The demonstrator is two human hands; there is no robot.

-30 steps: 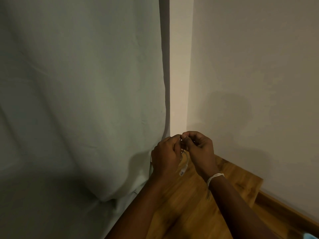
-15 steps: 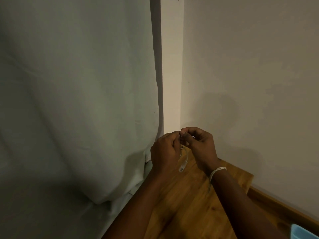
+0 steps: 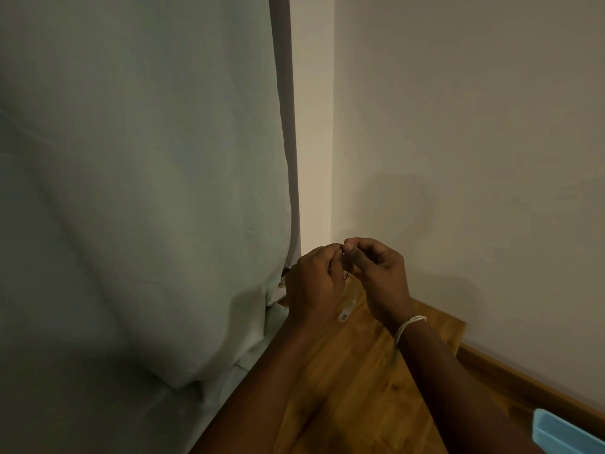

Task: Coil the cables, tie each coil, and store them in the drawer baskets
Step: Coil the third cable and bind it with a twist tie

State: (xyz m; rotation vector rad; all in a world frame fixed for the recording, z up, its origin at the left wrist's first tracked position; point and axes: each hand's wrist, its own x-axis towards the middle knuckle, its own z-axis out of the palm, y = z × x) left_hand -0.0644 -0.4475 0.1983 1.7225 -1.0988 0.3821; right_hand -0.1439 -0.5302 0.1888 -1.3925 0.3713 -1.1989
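Both hands, left hand (image 3: pixel 311 283) and right hand (image 3: pixel 376 276), are pinched on a cable (image 3: pixel 346 309); tying seems underway, and tightening is called for next.

pale green curtain (image 3: pixel 137 178), brown wooden table (image 3: pixel 360 371), blue basket (image 3: pixel 566 434).

Both forearms are bare, with no sleeves showing anywhere along them. The left hand (image 3: pixel 314 283) wears nothing: no ring, watch or band is visible on it or its wrist. The right hand (image 3: pixel 379 276) also shows no rings. Around the right wrist sits a thin white string bracelet (image 3: pixel 407 326), wound in a few pale strands, with a short loose end hanging from it.
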